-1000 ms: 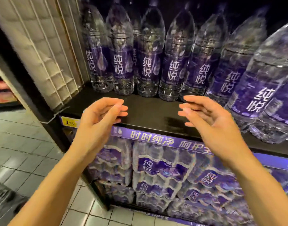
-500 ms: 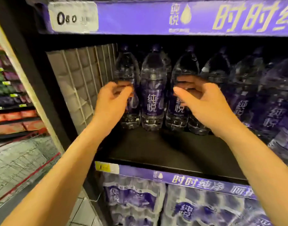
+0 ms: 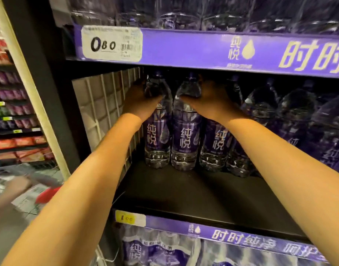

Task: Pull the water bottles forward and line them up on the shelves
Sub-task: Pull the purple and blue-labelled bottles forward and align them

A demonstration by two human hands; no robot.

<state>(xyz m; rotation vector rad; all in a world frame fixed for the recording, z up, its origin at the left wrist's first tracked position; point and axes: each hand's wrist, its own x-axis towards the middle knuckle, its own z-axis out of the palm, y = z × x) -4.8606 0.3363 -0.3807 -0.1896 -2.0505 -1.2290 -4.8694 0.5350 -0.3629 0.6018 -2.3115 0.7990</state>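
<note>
Fingers of the left hand point(image 3: 139, 101) curl around the shoulder of the first bottle point(image 3: 157, 129), and the right hand point(image 3: 212, 100) grips the second bottle point(image 3: 186, 131). Both bottles stand far back on the shelf point(image 3: 203, 192).

Premises: a retail shop, apparently a supermarket aisle. Evidence: tiered black shelving point(image 3: 193, 191) stocked with identical purple-labelled water bottles point(image 3: 186, 135), a printed price tag point(image 3: 112, 44) reading 0.80 with barcode on a branded purple shelf strip point(image 3: 203, 49), and blurred stocked shelves point(image 3: 15, 120) in the neighbouring aisle.
</note>
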